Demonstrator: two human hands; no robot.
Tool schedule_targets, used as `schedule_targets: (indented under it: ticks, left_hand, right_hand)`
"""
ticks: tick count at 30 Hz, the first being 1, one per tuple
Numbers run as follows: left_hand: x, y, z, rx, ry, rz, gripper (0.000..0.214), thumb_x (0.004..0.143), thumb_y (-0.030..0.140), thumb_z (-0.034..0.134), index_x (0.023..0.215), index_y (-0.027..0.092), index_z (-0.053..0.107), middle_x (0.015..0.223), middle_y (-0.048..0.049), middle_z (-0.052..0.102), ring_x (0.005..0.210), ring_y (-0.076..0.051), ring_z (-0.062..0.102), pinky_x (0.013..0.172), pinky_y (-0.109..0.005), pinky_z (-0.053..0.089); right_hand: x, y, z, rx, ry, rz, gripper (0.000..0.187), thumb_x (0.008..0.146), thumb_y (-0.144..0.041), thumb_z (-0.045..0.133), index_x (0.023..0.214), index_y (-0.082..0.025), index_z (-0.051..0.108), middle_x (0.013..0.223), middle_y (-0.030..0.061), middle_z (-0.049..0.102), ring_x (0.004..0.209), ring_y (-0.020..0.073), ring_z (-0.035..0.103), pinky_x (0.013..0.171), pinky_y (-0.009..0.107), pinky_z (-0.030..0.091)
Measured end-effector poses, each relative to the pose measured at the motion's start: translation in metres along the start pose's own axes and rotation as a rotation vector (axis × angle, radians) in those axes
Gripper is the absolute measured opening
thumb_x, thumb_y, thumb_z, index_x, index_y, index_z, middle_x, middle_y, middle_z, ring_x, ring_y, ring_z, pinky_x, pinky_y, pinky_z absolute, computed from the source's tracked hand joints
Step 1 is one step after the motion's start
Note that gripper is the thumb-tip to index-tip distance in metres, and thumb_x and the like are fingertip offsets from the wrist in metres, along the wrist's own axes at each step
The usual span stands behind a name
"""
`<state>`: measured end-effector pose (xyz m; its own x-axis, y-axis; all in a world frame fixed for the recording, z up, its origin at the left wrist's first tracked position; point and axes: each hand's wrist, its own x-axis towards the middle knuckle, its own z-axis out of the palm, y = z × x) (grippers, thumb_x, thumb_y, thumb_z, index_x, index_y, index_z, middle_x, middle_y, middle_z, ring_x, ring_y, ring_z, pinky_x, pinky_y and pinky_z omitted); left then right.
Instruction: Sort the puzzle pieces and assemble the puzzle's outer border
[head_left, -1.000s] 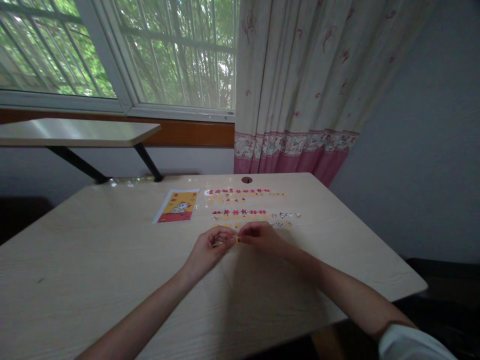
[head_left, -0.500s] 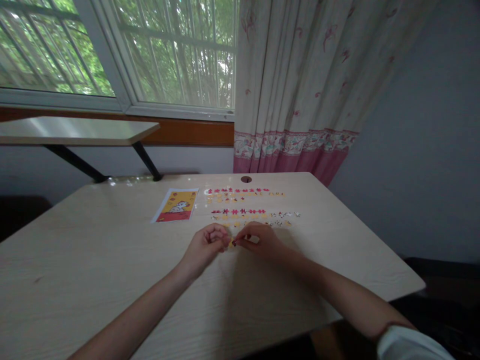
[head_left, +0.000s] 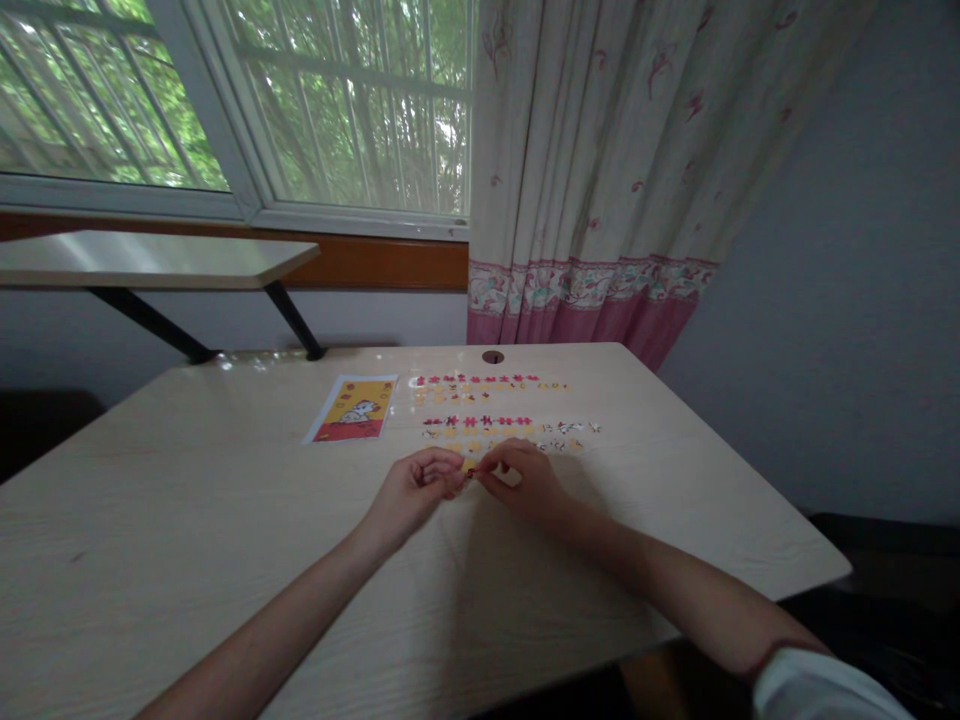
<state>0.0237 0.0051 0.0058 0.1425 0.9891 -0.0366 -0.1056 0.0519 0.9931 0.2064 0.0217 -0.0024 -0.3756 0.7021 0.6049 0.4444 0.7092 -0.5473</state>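
My left hand (head_left: 420, 480) and my right hand (head_left: 526, 478) meet above the table, fingertips almost touching. Between them are small yellow jigsaw puzzle pieces (head_left: 469, 467) with a dark red patch. The left fingers are curled around the left side, and my right thumb and forefinger pinch the right side. Whether the pieces are locked together is too small to tell. Just beyond the hands lie rows of loose puzzle pieces: a pink-red row (head_left: 478, 421), yellow ones (head_left: 480, 387) and white-and-black ones (head_left: 571, 428). My right hand hides part of the nearest row.
A printed picture (head_left: 358, 408) of a white animal on yellow and red lies left of the rows. The wooden table (head_left: 262, 540) has a round hole (head_left: 493, 357) at its far edge. A raised shelf (head_left: 157, 258) stands back left, and a curtain (head_left: 585, 200) hangs behind.
Both hands have shifted very slightly away from me and to the right, the pieces between them turning a little. The rows and the picture stay put.
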Motion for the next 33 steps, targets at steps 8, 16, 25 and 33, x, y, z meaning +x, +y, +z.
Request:
schedule_targets:
  ticks: [8,16,25,33]
  left_hand:
    - [0.000,0.004,-0.002,0.118,0.032,0.024,0.017,0.059,0.024,0.070,0.071,0.013,0.070,0.064,-0.0048,0.068,0.056,-0.014,0.058,0.054,-0.024,0.044]
    - [0.002,0.001,-0.004,0.068,0.048,0.049,0.025,0.055,0.023,0.074,0.077,0.013,0.066,0.060,-0.0012,0.064,0.053,-0.012,0.057,0.053,-0.022,0.043]
    - [0.001,0.001,-0.003,0.077,0.032,0.060,0.026,0.058,0.026,0.074,0.078,0.013,0.064,0.063,-0.0017,0.063,0.055,-0.012,0.056,0.054,-0.023,0.043]
    - [0.004,0.000,-0.007,0.135,0.016,0.068,0.023,0.058,0.026,0.073,0.077,0.015,0.066,0.064,-0.0015,0.064,0.056,-0.011,0.056,0.054,-0.022,0.042]
  right_hand:
    - [-0.001,0.001,0.002,-0.029,0.007,-0.031,0.011,0.078,-0.030,0.061,0.078,-0.020,0.064,0.068,0.0010,0.063,0.062,0.0111,0.055,0.066,0.026,0.041]
    - [-0.003,0.005,-0.001,-0.078,-0.049,-0.139,0.015,0.079,-0.032,0.062,0.089,-0.022,0.067,0.075,0.0027,0.065,0.071,0.0132,0.058,0.069,0.027,0.042]
    - [-0.002,0.005,-0.004,-0.122,-0.054,-0.189,0.014,0.082,-0.032,0.058,0.088,-0.021,0.065,0.076,0.0028,0.066,0.074,0.0139,0.060,0.072,0.028,0.040]
    - [0.005,0.013,-0.017,-0.135,-0.050,-0.169,0.012,0.081,-0.031,0.059,0.086,-0.021,0.064,0.074,0.0017,0.066,0.072,0.0136,0.059,0.070,0.028,0.040]
